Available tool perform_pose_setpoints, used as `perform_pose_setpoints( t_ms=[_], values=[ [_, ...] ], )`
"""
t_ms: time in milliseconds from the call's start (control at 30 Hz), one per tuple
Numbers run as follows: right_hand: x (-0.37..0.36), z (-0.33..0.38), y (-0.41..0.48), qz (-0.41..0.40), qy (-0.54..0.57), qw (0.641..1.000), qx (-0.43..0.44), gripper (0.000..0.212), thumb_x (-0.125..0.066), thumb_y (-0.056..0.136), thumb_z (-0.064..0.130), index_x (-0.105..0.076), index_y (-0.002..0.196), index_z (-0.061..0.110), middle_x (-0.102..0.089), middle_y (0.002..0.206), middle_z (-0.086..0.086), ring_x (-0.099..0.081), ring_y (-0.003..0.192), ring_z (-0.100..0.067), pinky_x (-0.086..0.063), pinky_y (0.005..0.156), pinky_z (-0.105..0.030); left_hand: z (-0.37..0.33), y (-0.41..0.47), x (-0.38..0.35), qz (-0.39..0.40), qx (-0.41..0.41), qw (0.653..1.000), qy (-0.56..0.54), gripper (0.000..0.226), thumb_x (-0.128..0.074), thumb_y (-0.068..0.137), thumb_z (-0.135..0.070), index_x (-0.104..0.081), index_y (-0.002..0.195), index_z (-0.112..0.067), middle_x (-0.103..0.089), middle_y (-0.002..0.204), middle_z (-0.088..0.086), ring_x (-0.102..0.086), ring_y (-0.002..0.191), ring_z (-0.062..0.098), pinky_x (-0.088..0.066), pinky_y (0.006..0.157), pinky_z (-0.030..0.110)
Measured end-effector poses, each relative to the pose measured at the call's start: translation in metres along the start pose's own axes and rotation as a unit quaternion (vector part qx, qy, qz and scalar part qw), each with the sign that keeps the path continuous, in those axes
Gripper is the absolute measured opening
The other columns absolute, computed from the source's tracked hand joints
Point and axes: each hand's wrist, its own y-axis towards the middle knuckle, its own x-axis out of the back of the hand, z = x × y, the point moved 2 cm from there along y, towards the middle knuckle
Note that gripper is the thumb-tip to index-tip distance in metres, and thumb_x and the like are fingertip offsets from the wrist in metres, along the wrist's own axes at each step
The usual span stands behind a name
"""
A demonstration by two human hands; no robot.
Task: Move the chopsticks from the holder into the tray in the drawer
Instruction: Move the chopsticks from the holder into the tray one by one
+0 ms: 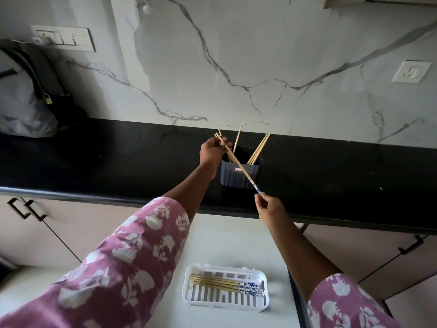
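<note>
A dark blue holder (pixel 241 178) stands on the black counter with several bamboo chopsticks (pixel 257 149) leaning in it. My left hand (pixel 211 151) is beside the holder's left rim and grips the plain ends of a few chopsticks. One long chopstick (pixel 238 163) slants from that hand across the holder's front. My right hand (pixel 269 205) pinches its blue-and-white patterned end, just in front of the holder. Below, a white slotted tray (pixel 224 300) lies in the open drawer (pixel 227 240) and holds several chopsticks (pixel 220 282) laid side by side.
A grey bag with a small padlock (pixel 26 98) sits at the counter's far left. The marble wall carries a switch plate (pixel 63 37) and a socket (pixel 410 71). Cabinet doors with black handles (pixel 26 207) flank the drawer.
</note>
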Motion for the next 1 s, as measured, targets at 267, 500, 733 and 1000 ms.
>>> perform_pose_setpoints(
  t_ms=[267,500,733,1000],
  values=[
    [-0.027,0.023,0.009,-0.047,-0.172,0.981,0.071,0.024,-0.062,0.088,0.021,-0.069,0.09,-0.002,-0.063,0.074,-0.016,-0.058,0.069,-0.022,-0.048,0.072,-0.034,-0.01,-0.007,0.005,0.044,-0.102,0.985,0.136,0.028,-0.044,0.09,0.011,-0.062,0.082,-0.009,-0.066,0.074,0.001,-0.069,0.07,0.006,-0.057,0.073,0.021],
    [-0.055,0.058,-0.01,0.079,-0.268,0.914,0.294,0.02,-0.068,0.083,0.01,-0.072,0.098,-0.003,-0.074,0.093,-0.02,-0.07,0.087,-0.028,-0.054,0.082,-0.034,0.003,-0.014,0.017,0.044,-0.102,0.978,0.175,0.024,-0.047,0.089,0.007,-0.063,0.086,-0.01,-0.068,0.082,0.007,-0.069,0.078,0.014,-0.056,0.084,0.032],
    [-0.069,0.03,-0.008,0.108,-0.366,0.871,0.309,0.015,-0.068,0.082,0.011,-0.074,0.092,0.001,-0.075,0.086,-0.017,-0.07,0.08,-0.027,-0.044,0.07,-0.021,0.028,-0.02,0.043,0.059,-0.017,0.989,0.138,0.021,-0.049,0.09,0.006,-0.064,0.102,0.0,-0.068,0.1,0.019,-0.066,0.093,0.023,-0.053,0.092,0.037],
    [-0.068,-0.052,-0.02,0.221,-0.465,0.838,0.183,0.015,-0.066,0.081,0.013,-0.075,0.09,0.006,-0.072,0.08,-0.013,-0.066,0.08,-0.027,-0.044,0.07,-0.028,0.076,-0.003,0.105,-0.036,0.1,0.909,0.404,0.039,-0.042,0.098,-0.028,-0.049,0.135,-0.017,-0.053,0.136,0.01,-0.047,0.126,0.028,-0.034,0.105,0.034]
  ],
)
